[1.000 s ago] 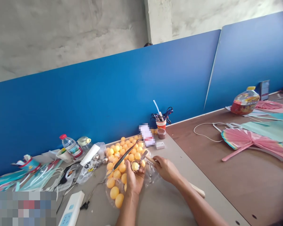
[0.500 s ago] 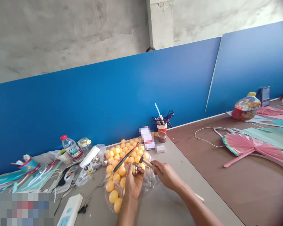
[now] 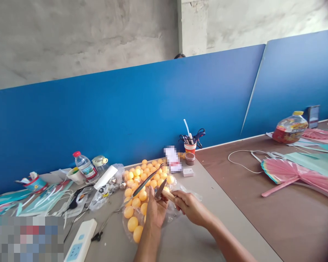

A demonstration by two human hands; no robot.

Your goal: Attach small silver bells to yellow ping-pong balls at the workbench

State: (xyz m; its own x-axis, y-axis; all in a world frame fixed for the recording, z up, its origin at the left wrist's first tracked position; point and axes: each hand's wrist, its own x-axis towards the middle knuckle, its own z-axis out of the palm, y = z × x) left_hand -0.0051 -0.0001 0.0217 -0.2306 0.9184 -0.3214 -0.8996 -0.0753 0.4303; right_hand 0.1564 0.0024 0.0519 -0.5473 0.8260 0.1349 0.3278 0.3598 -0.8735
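Note:
My left hand (image 3: pixel 157 211) is cupped, palm up, with its fingers curled around a small shiny metallic ball (image 3: pixel 157 194), mostly hidden by the hammer head. A small hammer (image 3: pixel 168 194) with a pale wooden handle and dark head is gripped in my right hand (image 3: pixel 190 205). Its head is over the ball, close to or touching it; I cannot tell which. Beneath and behind both hands lies a clear plastic bag of orange balls (image 3: pixel 132 223). Across them rests a long, slender dark thing (image 3: pixel 147 179) whose kind I cannot make out.
Shiny balls (image 3: pixel 123 185), a water bottle (image 3: pixel 86 167) and a power strip (image 3: pixel 80 242) are at left. A cup of tools (image 3: pixel 190 147), a round tub (image 3: pixel 190 158) and a small box (image 3: pixel 188 172) stand behind. Pink paper fans (image 3: pixel 297 173) lie right. A blue partition (image 3: pixel 112 116) borders the table.
My right hand has brought the hammer left and down, so its head now covers much of the ball in my left hand. The whole view has shifted slightly.

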